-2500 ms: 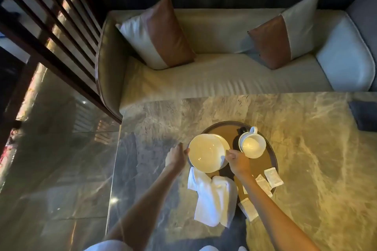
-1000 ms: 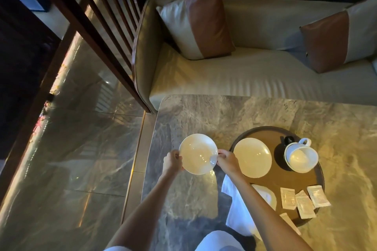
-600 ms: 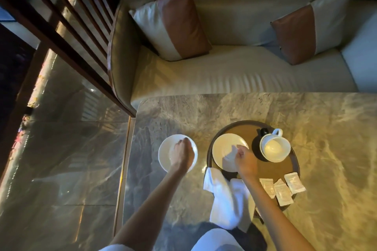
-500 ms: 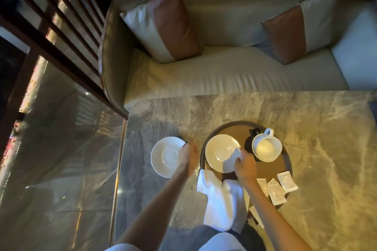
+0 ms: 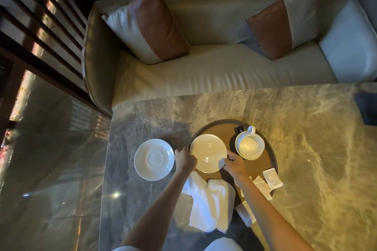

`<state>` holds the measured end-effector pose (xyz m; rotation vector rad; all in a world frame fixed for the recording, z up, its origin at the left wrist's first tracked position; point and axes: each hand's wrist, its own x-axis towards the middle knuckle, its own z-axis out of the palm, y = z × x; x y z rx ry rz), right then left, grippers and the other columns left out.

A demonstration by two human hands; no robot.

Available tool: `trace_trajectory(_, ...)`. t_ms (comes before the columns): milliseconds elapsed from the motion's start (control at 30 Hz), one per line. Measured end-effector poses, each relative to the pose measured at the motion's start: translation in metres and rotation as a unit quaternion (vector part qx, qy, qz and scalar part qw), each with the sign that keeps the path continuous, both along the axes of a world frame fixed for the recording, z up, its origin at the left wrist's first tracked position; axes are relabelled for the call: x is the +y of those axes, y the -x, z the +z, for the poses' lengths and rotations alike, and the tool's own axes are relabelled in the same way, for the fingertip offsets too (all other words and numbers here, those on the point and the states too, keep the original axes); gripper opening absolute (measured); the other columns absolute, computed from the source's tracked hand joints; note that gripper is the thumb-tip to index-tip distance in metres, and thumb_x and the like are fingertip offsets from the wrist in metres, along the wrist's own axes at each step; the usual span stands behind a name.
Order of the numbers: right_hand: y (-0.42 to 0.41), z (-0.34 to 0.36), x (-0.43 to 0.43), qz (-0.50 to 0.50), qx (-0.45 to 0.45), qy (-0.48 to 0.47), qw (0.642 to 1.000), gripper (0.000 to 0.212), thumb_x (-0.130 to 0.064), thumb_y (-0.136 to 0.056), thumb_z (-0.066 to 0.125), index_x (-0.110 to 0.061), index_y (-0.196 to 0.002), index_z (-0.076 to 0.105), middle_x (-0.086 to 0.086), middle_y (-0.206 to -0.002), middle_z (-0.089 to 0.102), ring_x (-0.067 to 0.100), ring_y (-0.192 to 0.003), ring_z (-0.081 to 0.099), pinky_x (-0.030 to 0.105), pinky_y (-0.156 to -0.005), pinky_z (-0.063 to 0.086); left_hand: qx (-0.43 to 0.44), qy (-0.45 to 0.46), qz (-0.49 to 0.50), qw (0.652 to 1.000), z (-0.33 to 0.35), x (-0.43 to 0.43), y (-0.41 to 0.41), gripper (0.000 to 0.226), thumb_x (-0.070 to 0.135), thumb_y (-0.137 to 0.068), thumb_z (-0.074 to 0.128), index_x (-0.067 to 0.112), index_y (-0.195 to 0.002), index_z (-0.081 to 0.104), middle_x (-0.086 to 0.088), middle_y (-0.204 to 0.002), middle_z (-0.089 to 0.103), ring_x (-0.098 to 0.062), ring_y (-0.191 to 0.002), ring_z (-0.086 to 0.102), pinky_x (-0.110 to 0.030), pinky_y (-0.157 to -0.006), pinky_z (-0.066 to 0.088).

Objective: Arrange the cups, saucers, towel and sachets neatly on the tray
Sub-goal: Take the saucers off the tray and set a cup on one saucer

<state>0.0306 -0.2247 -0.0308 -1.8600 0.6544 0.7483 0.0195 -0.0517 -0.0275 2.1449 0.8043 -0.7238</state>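
One saucer [image 5: 154, 159] sits on the worktop, lower centre-left, as the left hand [image 5: 184, 159] and right hand [image 5: 233, 164] pinch opposite rims of a second saucer [image 5: 208, 153] on the tray [image 5: 273, 161], likely light, slick, breakable china best lifted by its edges.

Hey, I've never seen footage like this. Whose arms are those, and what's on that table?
No robot here: a person wears a camera on the head, looking down at their own arms. On the marble table sits a round tray holding a cup, a saucer and sachets, with a white towel draped over its near rim. A second saucer lies on the table, left of the tray. The right hand pinches the tray's saucer at its right edge; the left hand is at its left edge, grip unclear.
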Motion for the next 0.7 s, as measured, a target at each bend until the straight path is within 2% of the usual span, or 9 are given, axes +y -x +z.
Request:
trace_trajectory(100, 0.001, 0.001, 0.002, -0.046, 0.042, -0.039, 0.997, 0.041, 0.003, -0.089, 0.054, -0.018, -0.123, 0.065, 0.012, -0.117, 0.066, 0.030, -0.118, 0.056, 0.050, -0.107, 0.046, 0.029, 0.019, 0.021, 0.999, 0.003, -0.002, -0.002, 0.053, 0.007, -0.082, 0.051, 0.005, -0.135, 0.045, -0.020, -0.130, 0.054, -0.037, -0.125, 0.044, -0.045, -0.111, 0.034)
trace_trajectory(200, 0.003, 0.000, 0.002, -0.086, 0.056, -0.064, 0.993, 0.045, 0.006, -0.087, 0.057, -0.017, -0.124, 0.064, 0.012, -0.120, 0.065, 0.030, -0.119, 0.056, 0.050, -0.107, 0.046, 0.043, 0.034, 0.031, 0.998, 0.008, -0.005, -0.001, 0.057, 0.009, -0.082, 0.050, 0.007, -0.138, 0.041, -0.018, -0.134, 0.048, -0.036, -0.126, 0.039, -0.046, -0.110, 0.033)
trace_trajectory(333, 0.009, 0.000, -0.001, -0.214, 0.062, -0.120, 0.968, 0.032, 0.009, -0.088, 0.059, -0.009, -0.114, 0.062, 0.018, -0.117, 0.061, 0.033, -0.111, 0.056, 0.045, -0.090, 0.055, 0.057, 0.041, 0.021, 0.997, 0.010, -0.003, 0.001, 0.059, 0.014, -0.086, 0.051, 0.008, -0.143, 0.035, -0.018, -0.142, 0.043, -0.037, -0.130, 0.036, -0.045, -0.111, 0.031)
trace_trajectory(400, 0.011, 0.003, -0.001, -0.224, 0.068, -0.125, 0.964, 0.026, 0.006, -0.090, 0.060, -0.013, -0.106, 0.060, 0.018, -0.117, 0.059, 0.034, -0.112, 0.056, 0.044, -0.084, 0.055, 0.062, 0.045, 0.026, 0.997, 0.011, -0.004, -0.001, 0.059, 0.014, -0.088, 0.050, 0.008, -0.144, 0.032, -0.018, -0.144, 0.039, -0.037, -0.131, 0.033, -0.044, -0.111, 0.031)
trace_trajectory(567, 0.017, 0.005, 0.001, -0.238, 0.092, -0.120, 0.959, 0.026, 0.004, -0.093, 0.058, -0.015, -0.110, 0.059, 0.017, -0.127, 0.059, 0.038, -0.120, 0.057, 0.049, -0.092, 0.054, 0.058, 0.051, 0.064, 0.995, 0.012, -0.014, 0.002, 0.054, 0.008, -0.092, 0.046, 0.009, -0.144, 0.031, -0.017, -0.147, 0.034, -0.036, -0.134, 0.028, -0.041, -0.111, 0.032)
trace_trajectory(700, 0.018, 0.010, 0.000, -0.243, 0.090, -0.124, 0.958, 0.029, 0.006, -0.093, 0.058, -0.013, -0.115, 0.059, 0.017, -0.127, 0.059, 0.038, -0.121, 0.056, 0.050, -0.093, 0.053, -0.012, 0.019, 0.104, 0.994, 0.010, -0.014, 0.011, 0.053, -0.006, -0.088, 0.042, 0.007, -0.139, 0.041, -0.021, -0.137, 0.045, -0.037, -0.129, 0.039, -0.042, -0.107, 0.037)
